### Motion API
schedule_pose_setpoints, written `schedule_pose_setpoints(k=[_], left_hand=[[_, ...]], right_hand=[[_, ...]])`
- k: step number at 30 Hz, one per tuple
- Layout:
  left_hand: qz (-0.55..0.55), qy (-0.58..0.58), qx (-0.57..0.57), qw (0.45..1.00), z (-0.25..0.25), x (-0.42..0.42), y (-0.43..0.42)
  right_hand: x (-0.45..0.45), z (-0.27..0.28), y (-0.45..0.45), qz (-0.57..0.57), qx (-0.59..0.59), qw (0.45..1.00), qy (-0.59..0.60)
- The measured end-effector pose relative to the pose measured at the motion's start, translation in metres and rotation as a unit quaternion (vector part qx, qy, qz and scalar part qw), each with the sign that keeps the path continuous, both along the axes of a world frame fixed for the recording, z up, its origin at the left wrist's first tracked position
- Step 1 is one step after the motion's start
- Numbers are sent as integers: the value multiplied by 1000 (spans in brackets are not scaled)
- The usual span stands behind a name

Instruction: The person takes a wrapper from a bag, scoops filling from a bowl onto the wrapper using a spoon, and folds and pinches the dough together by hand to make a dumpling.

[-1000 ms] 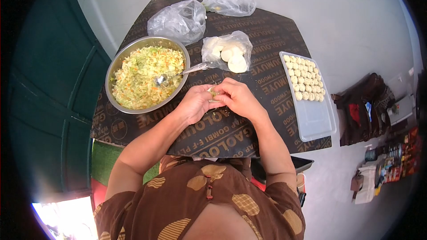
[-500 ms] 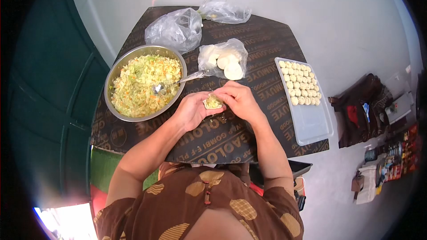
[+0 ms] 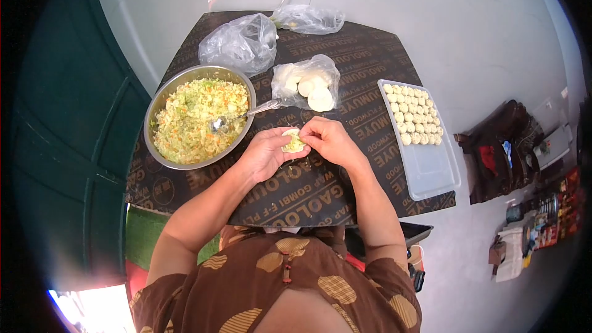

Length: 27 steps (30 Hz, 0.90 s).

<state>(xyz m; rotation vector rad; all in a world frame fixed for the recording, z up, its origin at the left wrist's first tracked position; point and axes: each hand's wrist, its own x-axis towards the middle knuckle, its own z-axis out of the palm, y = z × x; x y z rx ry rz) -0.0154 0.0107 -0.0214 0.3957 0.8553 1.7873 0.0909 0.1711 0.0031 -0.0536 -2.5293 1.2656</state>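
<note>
Saw dough wrapper (image 3: 300, 149) at frame centre, chopped filling (image 3: 295, 140) inside. Left hand (image 3: 264, 153) cradled it, thumb near rim; right hand (image 3: 330, 140) pinched right edge. I judged it light, soft, easily torn, filling probably damp, slippery; best held by rim, fingers beneath. Bowl (image 3: 213, 72) stood left of centre, tray (image 3: 433, 172) of dumplings (image 3: 413, 114) right, bagged wrappers (image 3: 320, 99) upper middle.

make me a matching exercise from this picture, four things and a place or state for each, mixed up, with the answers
1 bowl
2 spoon
3 tray
4 left hand

A pale pieces in rows at the far end, near end bare
B holding a wrapper
C full of chopped filling
D handle over a metal rim

Pairs: 1-C, 2-D, 3-A, 4-B
</note>
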Motion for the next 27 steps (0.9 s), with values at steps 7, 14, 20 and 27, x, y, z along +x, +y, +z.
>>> schedule_pose_setpoints(k=[7,14,20,27], left_hand=[[-8,21,-7,1000,-1,-1,-1],[-26,25,-14,999,-4,-2,-1],[-27,30,-18,999,0,0,-1],[-66,-78,50,993,1,-7,-2]], right_hand=[[0,0,-2,-24,-29,999,19],[0,2,-6,0,-6,1000,9],[-3,-4,-6,8,7,1000,16],[0,-2,1,-6,-6,1000,18]])
